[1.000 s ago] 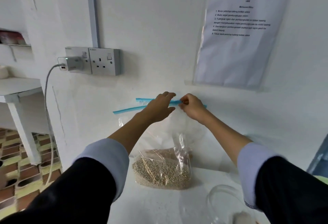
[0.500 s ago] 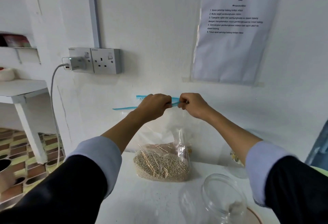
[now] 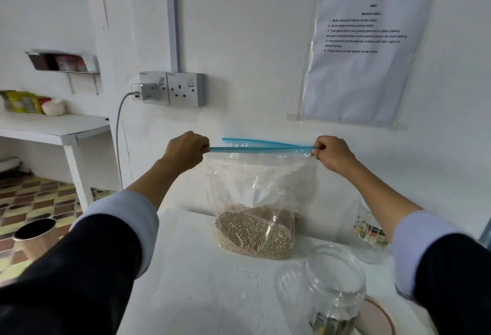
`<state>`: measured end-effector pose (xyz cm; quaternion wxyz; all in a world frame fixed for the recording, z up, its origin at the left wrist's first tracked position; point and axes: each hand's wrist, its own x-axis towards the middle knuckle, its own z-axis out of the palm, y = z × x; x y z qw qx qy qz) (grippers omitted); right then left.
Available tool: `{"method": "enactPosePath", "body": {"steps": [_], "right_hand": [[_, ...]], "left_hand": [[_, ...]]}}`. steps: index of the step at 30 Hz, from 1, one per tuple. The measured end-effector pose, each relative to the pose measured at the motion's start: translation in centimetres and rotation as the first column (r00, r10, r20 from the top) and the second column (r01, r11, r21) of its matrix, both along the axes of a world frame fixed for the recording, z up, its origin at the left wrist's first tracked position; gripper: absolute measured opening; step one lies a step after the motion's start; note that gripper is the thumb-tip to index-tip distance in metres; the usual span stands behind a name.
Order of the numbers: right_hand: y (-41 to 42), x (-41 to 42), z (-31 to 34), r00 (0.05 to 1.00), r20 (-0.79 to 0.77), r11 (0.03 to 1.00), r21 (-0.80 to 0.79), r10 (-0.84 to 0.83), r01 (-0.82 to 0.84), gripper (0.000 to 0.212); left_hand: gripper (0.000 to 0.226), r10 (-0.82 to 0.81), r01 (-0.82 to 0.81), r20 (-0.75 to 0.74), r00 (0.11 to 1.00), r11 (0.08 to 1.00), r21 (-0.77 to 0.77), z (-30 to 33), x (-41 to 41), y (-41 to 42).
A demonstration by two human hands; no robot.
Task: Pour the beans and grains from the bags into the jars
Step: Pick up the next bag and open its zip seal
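Observation:
A clear zip bag (image 3: 260,183) with a blue zip strip along its top stands upright on the white table (image 3: 191,276). Pale grains (image 3: 253,236) fill its bottom. My left hand (image 3: 186,150) pinches the left end of the strip and my right hand (image 3: 332,152) pinches the right end, stretching the top taut. The strip's two halves are apart near the left end. A clear open jar (image 3: 336,289) stands at the front right, below my right arm, with a little at its bottom.
A second clear jar (image 3: 369,228) with dark contents stands behind my right forearm. A pinkish round lid (image 3: 382,316) lies beside the front jar. A wall socket with charger (image 3: 170,89) is on the wall. A metal cylinder (image 3: 34,233) stands on the floor left.
My hands have moved apart from the middle of the zip strip to its two ends, pulling the bag top wide and taut. The view has tilted down, showing more of the jars.

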<state>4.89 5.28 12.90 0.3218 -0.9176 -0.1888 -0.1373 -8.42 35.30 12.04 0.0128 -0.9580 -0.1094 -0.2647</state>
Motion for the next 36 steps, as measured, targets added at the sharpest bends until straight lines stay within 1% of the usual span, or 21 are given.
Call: {"method": "enactPosePath", "body": {"steps": [2,3,5,6,7,8,10,11,12,13,16,18,20,23,25,28,29,31,33,35,36], "right_hand": [[0.3,-0.4,0.1,1.0,0.015,0.999,0.04,0.015,-0.015,0.026],[0.4,-0.8,0.3,0.999,0.012,0.996,0.082,0.042,-0.043,0.023],[0.4,-1.6,0.4,0.992,-0.025,0.97,0.211,0.125,-0.117,0.018],[0.4,-2.0,0.4,0.985,-0.047,0.95,0.275,0.165,-0.146,0.016],[0.5,-2.4,0.4,0.976,-0.07,0.929,0.327,0.205,-0.172,0.014],[0.7,-2.9,0.4,0.962,-0.101,0.905,0.374,0.256,-0.202,0.013],[1.3,-4.3,0.6,0.901,-0.184,0.843,0.463,0.393,-0.273,0.013],[1.6,-4.9,0.6,0.856,-0.222,0.811,0.493,0.467,-0.314,0.014],[1.9,-5.7,0.7,0.814,-0.248,0.79,0.497,0.525,-0.358,0.014],[2.3,-6.4,0.7,0.778,-0.268,0.779,0.479,0.568,-0.404,0.014],[3.2,-7.9,0.2,0.665,-0.367,0.756,0.399,0.651,-0.519,0.008],[3.8,-8.4,-0.2,0.621,-0.445,0.764,0.394,0.645,-0.511,0.042],[4.5,-9.0,-0.1,0.675,-0.457,0.814,0.381,0.579,-0.44,0.059],[5.5,-8.9,0.1,0.755,-0.439,0.865,0.357,0.488,-0.352,0.061],[6.3,-9.0,0.0,0.76,-0.44,0.871,0.351,0.478,-0.344,0.061],[7.2,-9.2,-0.3,0.756,-0.452,0.879,0.302,0.473,-0.369,0.055],[7.4,-9.1,-0.5,0.748,-0.462,0.878,0.295,0.476,-0.377,0.05],[7.6,-8.9,-1.0,0.719,-0.472,0.858,0.336,0.51,-0.388,0.042],[7.6,-8.8,-1.4,0.722,-0.442,0.839,0.387,0.532,-0.382,0.033],[7.3,-8.6,-1.5,0.783,-0.418,0.877,0.35,0.461,-0.329,0.028],[7.1,-8.2,-1.6,0.826,-0.405,0.913,0.279,0.392,-0.297,0.027]], "left_hand": [[0.019,0.029,-0.015,0.079,0.996,0.987,-0.161,0.0,0.2,-0.4],[0.028,0.06,-0.015,0.152,0.987,0.96,-0.278,0.1,0.2,-0.8],[0.051,0.175,-0.019,0.256,0.951,0.857,-0.514,0.2,0.2,-2.2],[0.055,0.23,-0.004,0.272,0.935,0.77,-0.639,0.2,0.1,-3.1],[0.055,0.253,0.037,0.256,0.933,0.641,-0.767,0.2,-0.1,-4.2],[0.054,0.226,0.09,0.213,0.951,0.459,-0.884,-0.1,-0.3,-5.4],[0.062,0.046,0.103,0.106,0.993,0.071,-0.992,-0.6,-0.5,-7.5],[0.068,-0.032,0.078,0.08,0.996,-0.05,-0.996,-0.8,-0.6,-8.3],[0.068,-0.072,0.078,0.087,0.994,-0.12,-0.99,-1.0,-0.3,-8.8],[0.064,-0.081,0.093,0.106,0.991,-0.147,-0.985,-1.0,-0.1,-9.2],[0.033,-0.078,0.134,0.147,0.986,-0.143,-0.981,-0.6,0.3,-10.1],[0.023,-0.117,0.129,0.144,0.983,-0.126,-0.984,-0.5,0.3,-10.5],[0.022,-0.185,0.152,0.172,0.967,-0.118,-0.981,-0.6,0.1,-10.6],[0.022,-0.314,0.173,0.191,0.93,-0.084,-0.981,-0.9,-0.5,-10.4],[0.02,-0.423,0.186,0.173,0.889,-0.013,-0.983,-1.1,-1.0,-10.1],[0.016,-0.542,0.23,0.092,0.835,0.193,-0.954,-1.2,-1.7,-9.9],[0.015,-0.561,0.237,0.067,0.825,0.235,-0.943,-1.2,-2.0,-9.9],[0.017,-0.547,0.234,0.061,0.835,0.251,-0.939,-1.2,-2.4,-9.7],[0.02,-0.463,0.225,0.092,0.882,0.241,-0.944,-1.0,-2.6,-9.7],[0.022,-0.305,0.21,0.123,0.944,0.272,-0.939,-0.9,-2.4,-9.4],[0.024,-0.21,0.193,0.133,0.969,0.302,-0.933,-0.9,-2.4,-9.0]]}}
